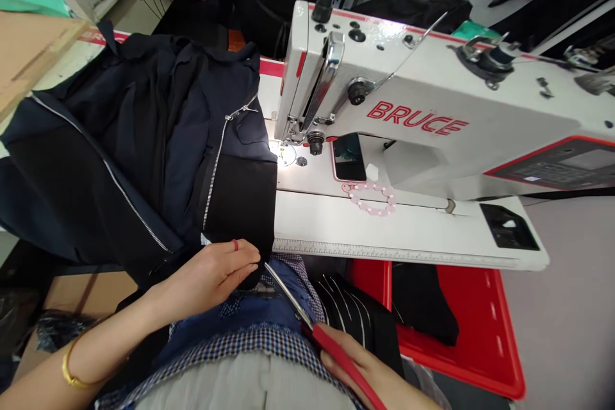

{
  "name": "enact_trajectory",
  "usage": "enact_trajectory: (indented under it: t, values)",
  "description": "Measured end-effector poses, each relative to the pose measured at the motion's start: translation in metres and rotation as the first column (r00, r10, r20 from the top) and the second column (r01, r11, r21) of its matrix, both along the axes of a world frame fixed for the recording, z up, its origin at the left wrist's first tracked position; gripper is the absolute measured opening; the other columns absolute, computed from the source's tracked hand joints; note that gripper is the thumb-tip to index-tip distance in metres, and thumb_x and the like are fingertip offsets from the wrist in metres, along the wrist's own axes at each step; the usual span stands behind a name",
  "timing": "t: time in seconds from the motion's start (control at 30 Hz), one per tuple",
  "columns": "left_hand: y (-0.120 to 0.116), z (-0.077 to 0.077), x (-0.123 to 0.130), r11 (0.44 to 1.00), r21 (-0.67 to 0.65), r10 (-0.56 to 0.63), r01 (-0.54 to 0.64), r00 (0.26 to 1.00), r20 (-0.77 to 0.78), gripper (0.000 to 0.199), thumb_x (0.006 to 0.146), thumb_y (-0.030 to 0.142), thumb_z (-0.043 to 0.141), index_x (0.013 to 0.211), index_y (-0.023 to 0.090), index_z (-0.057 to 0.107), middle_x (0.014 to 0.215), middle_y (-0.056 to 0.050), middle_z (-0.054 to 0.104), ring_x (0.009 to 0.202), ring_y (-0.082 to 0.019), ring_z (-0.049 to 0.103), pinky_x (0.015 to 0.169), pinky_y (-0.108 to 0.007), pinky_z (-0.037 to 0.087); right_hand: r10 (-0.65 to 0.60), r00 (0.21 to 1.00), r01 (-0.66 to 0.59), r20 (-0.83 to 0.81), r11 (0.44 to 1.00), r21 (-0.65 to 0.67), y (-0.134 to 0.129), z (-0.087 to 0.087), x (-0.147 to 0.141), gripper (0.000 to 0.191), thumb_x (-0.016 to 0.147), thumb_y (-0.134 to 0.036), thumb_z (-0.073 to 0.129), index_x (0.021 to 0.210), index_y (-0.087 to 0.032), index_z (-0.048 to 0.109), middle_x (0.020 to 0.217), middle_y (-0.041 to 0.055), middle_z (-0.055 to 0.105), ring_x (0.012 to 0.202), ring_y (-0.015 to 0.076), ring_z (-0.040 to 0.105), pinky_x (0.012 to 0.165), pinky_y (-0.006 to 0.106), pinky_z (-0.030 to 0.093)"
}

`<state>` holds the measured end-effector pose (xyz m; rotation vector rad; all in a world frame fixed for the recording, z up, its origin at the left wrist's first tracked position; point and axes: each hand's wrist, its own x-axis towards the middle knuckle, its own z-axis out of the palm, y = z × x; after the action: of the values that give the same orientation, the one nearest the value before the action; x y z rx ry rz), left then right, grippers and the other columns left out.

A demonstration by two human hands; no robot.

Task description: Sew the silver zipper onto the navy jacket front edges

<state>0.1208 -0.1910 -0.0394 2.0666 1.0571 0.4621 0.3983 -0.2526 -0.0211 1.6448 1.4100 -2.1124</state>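
Observation:
A dark navy and black jacket (177, 115) with silver zippers lies spread over the left of the sewing table. At its lower front edge my left hand (221, 269) pinches the black fabric, thumb and fingers pressed together. My right hand (350, 359) is wrapped round the red handles of a pair of scissors (294, 304). The scissor blades point up and left, with their tip close to my left fingertips and the fabric edge. Whether the tip touches the cloth I cannot tell.
A white sewing machine (423, 90) stands right of the jacket. On its bed lie a phone (349, 157) and a pink beaded bracelet (372, 198). A ruler strip (355, 248) runs along the front edge. Below is a red bin (485, 327) with black fabric pieces.

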Motion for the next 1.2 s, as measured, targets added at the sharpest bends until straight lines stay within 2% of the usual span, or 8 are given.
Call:
enact_trajectory:
  t: [0.27, 0.53, 0.67, 0.77, 0.83, 0.93, 1.07, 1.2]
  values:
    - [-0.008, -0.001, 0.004, 0.996, 0.035, 0.080, -0.078, 0.996, -0.045, 0.019, 0.091, 0.021, 0.038, 0.095, 0.017, 0.056, 0.088, -0.003, 0.059, 0.077, -0.010, 0.057, 0.071, -0.021, 0.046, 0.134, 0.991, -0.130, -0.033, 0.986, 0.103, 0.008, 0.006, -0.006, 0.056, 0.081, -0.065, 0.038, 0.099, -0.018, 0.062, 0.093, 0.0059, 0.061, 0.085, 0.0186, 0.055, 0.074, 0.026, 0.046]
    - [-0.006, 0.003, 0.000, 0.999, 0.030, 0.011, -0.010, 1.000, -0.019, 0.023, 0.090, 0.022, 0.037, 0.095, 0.018, 0.058, 0.091, -0.004, 0.062, 0.084, -0.012, 0.059, 0.073, -0.021, 0.048, 0.092, 0.995, -0.089, -0.032, 0.992, 0.086, 0.001, 0.005, -0.002, 0.056, 0.083, -0.061, 0.037, 0.115, -0.019, 0.055, 0.107, 0.0086, 0.059, 0.100, 0.0215, 0.054, 0.088, 0.030, 0.043]
    - [-0.005, 0.001, -0.003, 0.987, -0.037, 0.153, -0.153, 0.988, -0.017, 0.019, 0.089, 0.025, 0.040, 0.092, 0.018, 0.058, 0.093, -0.003, 0.063, 0.084, -0.011, 0.059, 0.076, -0.021, 0.047, 0.073, 0.997, -0.077, 0.025, 0.975, 0.207, -0.002, 0.001, -0.001, 0.043, 0.085, -0.054, 0.040, 0.106, -0.020, 0.057, 0.101, 0.0072, 0.061, 0.095, 0.0194, 0.057, 0.084, 0.029, 0.045]
    - [-0.003, -0.004, -0.003, 0.962, -0.063, 0.265, -0.265, 0.964, -0.023, 0.017, 0.087, 0.029, 0.045, 0.085, 0.017, 0.058, 0.088, -0.001, 0.063, 0.080, -0.011, 0.059, 0.075, -0.021, 0.046, -0.012, 0.993, -0.047, 0.115, 0.867, 0.496, 0.007, -0.009, 0.010, 0.029, 0.086, -0.046, 0.041, 0.082, -0.020, 0.054, 0.074, 0.0022, 0.058, 0.065, 0.0148, 0.055, 0.060, 0.025, 0.046]
    - [-0.003, -0.008, -0.003, 0.960, -0.053, 0.273, -0.274, 0.962, -0.024, 0.017, 0.085, 0.031, 0.048, 0.081, 0.018, 0.058, 0.087, -0.001, 0.062, 0.078, -0.011, 0.059, 0.073, -0.021, 0.047, -0.197, 0.948, -0.039, 0.248, 0.705, 0.708, 0.023, -0.018, 0.027, 0.025, 0.085, -0.042, 0.041, 0.083, -0.019, 0.053, 0.073, 0.0017, 0.056, 0.061, 0.0145, 0.053, 0.058, 0.026, 0.044]
    - [-0.005, -0.015, -0.002, 0.960, 0.091, 0.265, -0.265, 0.964, 0.009, 0.014, 0.083, 0.029, 0.051, 0.080, 0.018, 0.060, 0.095, -0.003, 0.058, 0.080, -0.012, 0.057, 0.073, -0.022, 0.046, -0.486, 0.748, -0.208, 0.451, 0.473, 0.856, 0.058, -0.032, 0.068, 0.034, 0.080, -0.044, 0.042, 0.096, -0.017, 0.055, 0.084, 0.0070, 0.058, 0.074, 0.0207, 0.056, 0.066, 0.032, 0.044]
    - [-0.008, -0.019, 0.002, 0.896, 0.251, 0.362, -0.365, 0.930, 0.061, 0.011, 0.081, 0.025, 0.054, 0.086, 0.017, 0.061, 0.087, -0.003, 0.052, 0.074, -0.011, 0.053, 0.069, -0.021, 0.045, -0.536, 0.588, -0.366, 0.606, 0.492, 0.790, 0.100, -0.046, 0.128, 0.044, 0.080, -0.049, 0.040, 0.105, -0.017, 0.056, 0.096, 0.0104, 0.059, 0.085, 0.0252, 0.057, 0.069, 0.035, 0.044]
    - [-0.013, -0.016, 0.007, 0.878, 0.029, 0.476, -0.477, 0.879, 0.035, 0.022, 0.083, 0.037, 0.050, 0.088, 0.018, 0.061, 0.085, -0.002, 0.060, 0.074, -0.012, 0.057, 0.068, -0.021, 0.046, -0.490, 0.606, -0.400, 0.626, 0.492, 0.773, 0.129, -0.052, 0.165, 0.047, 0.077, -0.047, 0.045, 0.109, -0.014, 0.056, 0.100, 0.0127, 0.060, 0.091, 0.0276, 0.056, 0.076, 0.039, 0.044]
